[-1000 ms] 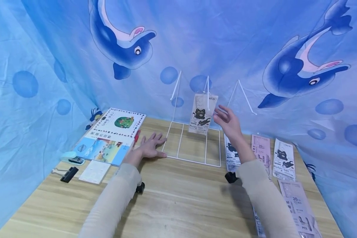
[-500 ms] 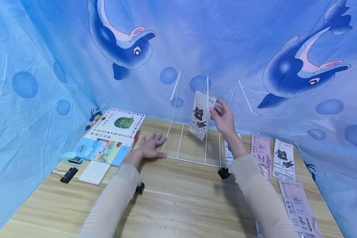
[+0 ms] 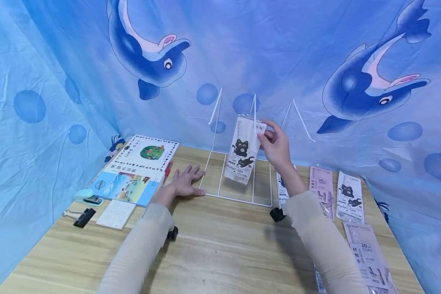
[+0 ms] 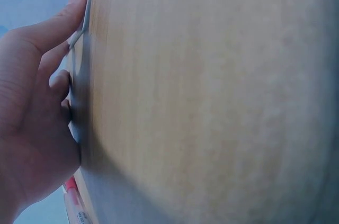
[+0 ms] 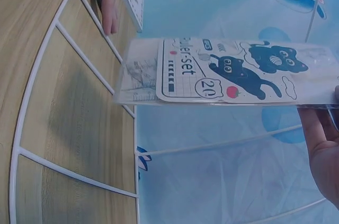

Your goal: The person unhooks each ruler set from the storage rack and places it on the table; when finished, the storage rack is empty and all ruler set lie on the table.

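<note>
A clear ruler set packet (image 3: 242, 153) with black cats printed on its card is up at the middle hook (image 3: 255, 107) of a white wire rack (image 3: 235, 199). My right hand (image 3: 277, 149) pinches the packet's upper right edge between thumb and fingers. The packet tilts, its lower end swung to the left, and the hook's front arm crosses over its top. In the right wrist view, rulers (image 5: 142, 78) show through the plastic at the lower end. My left hand (image 3: 185, 182) lies spread at the rack's left side, thumb on the front left corner of the base.
More packets lie at the right: a pink one (image 3: 321, 185), a cat-printed one (image 3: 350, 196) and a nearer pink one (image 3: 369, 255). At the left are a white book (image 3: 147, 149), a red pen (image 3: 168, 168), a blue stapler (image 3: 89, 197), a notepad (image 3: 116, 214) and a binder clip (image 3: 83, 218).
My right hand has gone from beside the packet to pinching its edge. The packet turned edgeways, then faced forward again, its lower end now lower and further left. My left hand stays put.
</note>
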`<state>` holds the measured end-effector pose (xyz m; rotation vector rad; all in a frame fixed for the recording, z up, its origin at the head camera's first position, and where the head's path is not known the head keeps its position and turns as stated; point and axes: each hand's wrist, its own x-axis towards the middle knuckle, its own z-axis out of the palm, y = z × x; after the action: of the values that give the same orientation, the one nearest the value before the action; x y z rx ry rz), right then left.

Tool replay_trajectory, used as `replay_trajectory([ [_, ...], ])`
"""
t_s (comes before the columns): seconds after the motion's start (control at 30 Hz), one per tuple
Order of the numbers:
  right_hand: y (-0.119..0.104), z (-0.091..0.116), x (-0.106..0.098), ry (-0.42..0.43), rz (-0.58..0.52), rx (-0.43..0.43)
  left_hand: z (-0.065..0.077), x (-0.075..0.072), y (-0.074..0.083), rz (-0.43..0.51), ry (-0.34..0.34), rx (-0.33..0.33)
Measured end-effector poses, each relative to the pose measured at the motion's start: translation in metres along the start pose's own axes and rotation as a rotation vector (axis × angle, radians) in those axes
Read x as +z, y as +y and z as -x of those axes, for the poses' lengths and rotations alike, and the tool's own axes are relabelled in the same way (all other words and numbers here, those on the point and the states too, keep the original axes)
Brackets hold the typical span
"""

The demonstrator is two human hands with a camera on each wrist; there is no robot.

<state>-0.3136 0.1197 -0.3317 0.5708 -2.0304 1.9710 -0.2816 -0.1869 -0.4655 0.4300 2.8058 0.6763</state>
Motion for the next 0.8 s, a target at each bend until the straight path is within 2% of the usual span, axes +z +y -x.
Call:
replay_trajectory([
  [0.3, -0.004, 0.012, -0.006, -0.043, 0.019, -0.016, 0.000, 0.000, 0.000, -0.002, 0.000, 0.008],
  [0.8, -0.033, 0.056, -0.017, -0.172, 0.032, -0.027, 0.000, 0.001, -0.004, 0.023, 0.005, 0.026],
])
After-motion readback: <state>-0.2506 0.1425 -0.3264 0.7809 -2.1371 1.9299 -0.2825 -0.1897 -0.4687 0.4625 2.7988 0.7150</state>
